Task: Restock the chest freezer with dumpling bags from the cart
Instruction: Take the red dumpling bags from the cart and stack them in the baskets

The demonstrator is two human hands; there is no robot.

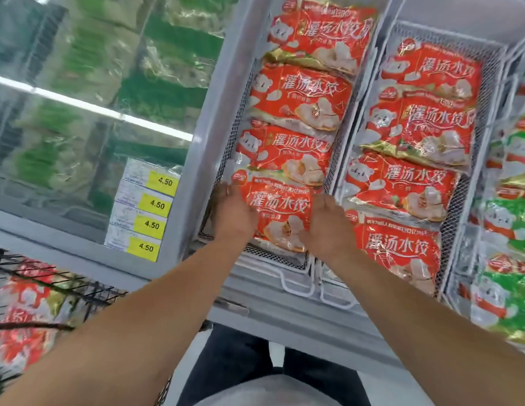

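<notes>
Both hands point(280, 222) apart, gripping nearest red dumpling bag point(280, 213) edges, between them

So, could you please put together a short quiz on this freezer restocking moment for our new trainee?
1. True or false: both hands are at the nearest red plastic dumpling bag in the left white wire basket.
2. What price do the yellow shelf tags on the freezer frame show?
3. What colour are the bags in the basket at the far right: A blue, B green and red, C black?

Key: 1 true, the left hand is at its left edge and the right hand at its right edge; 2 4.50; 3 B.
</notes>
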